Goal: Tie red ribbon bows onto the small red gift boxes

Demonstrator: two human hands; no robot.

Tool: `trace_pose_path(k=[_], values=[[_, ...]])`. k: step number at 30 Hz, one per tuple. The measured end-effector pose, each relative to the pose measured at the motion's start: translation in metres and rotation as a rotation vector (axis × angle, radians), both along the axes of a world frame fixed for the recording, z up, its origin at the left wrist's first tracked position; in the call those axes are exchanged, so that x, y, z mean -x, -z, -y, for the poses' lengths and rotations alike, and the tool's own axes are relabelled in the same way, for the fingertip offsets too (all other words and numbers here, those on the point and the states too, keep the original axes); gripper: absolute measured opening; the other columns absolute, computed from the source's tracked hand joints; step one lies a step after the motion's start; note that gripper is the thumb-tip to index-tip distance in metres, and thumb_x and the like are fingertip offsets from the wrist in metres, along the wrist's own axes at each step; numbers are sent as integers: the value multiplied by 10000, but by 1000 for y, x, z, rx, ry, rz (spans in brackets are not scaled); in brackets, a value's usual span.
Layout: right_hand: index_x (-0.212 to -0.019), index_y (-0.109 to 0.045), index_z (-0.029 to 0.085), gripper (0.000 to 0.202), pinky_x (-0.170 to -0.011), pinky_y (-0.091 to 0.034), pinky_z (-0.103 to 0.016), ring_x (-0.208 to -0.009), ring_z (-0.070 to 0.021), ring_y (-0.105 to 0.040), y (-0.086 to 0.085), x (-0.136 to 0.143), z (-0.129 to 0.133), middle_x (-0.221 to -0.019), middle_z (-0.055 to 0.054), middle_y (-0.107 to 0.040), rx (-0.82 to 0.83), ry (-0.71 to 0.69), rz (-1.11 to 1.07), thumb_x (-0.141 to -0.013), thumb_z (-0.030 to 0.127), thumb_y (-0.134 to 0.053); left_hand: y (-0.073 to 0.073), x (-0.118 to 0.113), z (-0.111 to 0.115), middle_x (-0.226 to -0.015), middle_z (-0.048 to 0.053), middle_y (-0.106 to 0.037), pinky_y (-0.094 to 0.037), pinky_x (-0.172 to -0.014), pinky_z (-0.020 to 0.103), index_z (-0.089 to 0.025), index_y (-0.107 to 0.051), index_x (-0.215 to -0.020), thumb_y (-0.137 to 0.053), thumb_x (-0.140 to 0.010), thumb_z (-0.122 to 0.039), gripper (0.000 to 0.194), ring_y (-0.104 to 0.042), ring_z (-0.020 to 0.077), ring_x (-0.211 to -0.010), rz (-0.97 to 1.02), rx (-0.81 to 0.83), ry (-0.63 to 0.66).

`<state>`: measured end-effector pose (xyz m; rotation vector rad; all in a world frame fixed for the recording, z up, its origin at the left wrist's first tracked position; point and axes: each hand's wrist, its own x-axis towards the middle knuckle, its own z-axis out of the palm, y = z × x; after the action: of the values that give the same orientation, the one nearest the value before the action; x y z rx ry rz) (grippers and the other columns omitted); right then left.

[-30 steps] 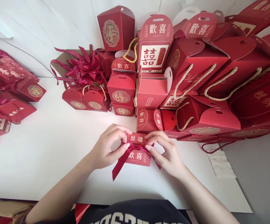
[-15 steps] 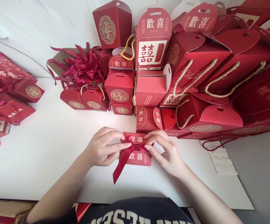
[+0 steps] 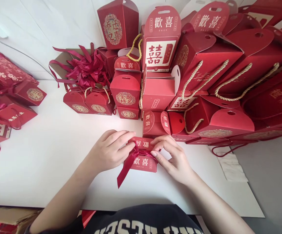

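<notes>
A small red box (image 3: 144,165) with pale characters sits on the white table between my hands. Dark red ribbon (image 3: 128,165) is tied across its top, and one long tail hangs toward me at the left. My left hand (image 3: 114,151) is closed at the box's left side, its fingertips pinching the ribbon by the knot. On the right, my right hand (image 3: 171,156) pinches the ribbon between thumb and fingers beside the box.
Red boxes with rope handles (image 3: 211,68) are stacked behind and to the right. A heap of loose ribbons (image 3: 88,70) lies at the back left. More ribboned boxes (image 3: 16,112) stand far left. White slips (image 3: 232,167) lie at the right.
My left hand's fingers have closed together around the ribbon near the knot; before, they were more spread. My right hand has hardly moved.
</notes>
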<state>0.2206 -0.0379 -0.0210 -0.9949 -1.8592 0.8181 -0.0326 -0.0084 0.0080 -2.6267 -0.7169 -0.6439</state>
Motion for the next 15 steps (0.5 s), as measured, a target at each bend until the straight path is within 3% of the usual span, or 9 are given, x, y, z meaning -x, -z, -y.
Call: trace_pose_path(k=[3,6,9,15], values=[[-868,-571,209,85,-858,-459,-366,-963,-200,-582,1,0,-1,-982,-55,-631,9,-3,-3,-943,175,-594,-3,0,3,-1213,96,-658,-472,-907,404,-185,-653,-890,-636,-807,-120,107,-596,249,-1081,74,145,7],[-859,-542,210,108,-829,-457,-348,-920,-188,-576,2,1,-1,-931,-43,-620,23,-9,-9,-956,180,-576,-4,-5,4,-1250,92,-609,-451,-976,428,-184,-604,-789,-600,-832,-149,56,-554,254,-1153,233,492,-37],[-843,-521,209,133,-803,-449,-331,-882,-177,-565,3,1,-1,-894,-36,-601,54,4,-2,-970,198,-560,-2,-12,3,-1278,81,-571,-439,-1020,427,-180,-550,-706,-642,-841,-232,172,-511,254,-1210,340,765,-127],[-836,-530,208,164,-716,-444,-287,-811,-155,-559,0,0,-3,-888,-26,-590,167,-2,16,-987,272,-539,8,-15,3,-1325,69,-517,-441,-1070,425,-206,-645,-852,-738,-792,-338,173,-488,251,-1274,420,1131,-177]])
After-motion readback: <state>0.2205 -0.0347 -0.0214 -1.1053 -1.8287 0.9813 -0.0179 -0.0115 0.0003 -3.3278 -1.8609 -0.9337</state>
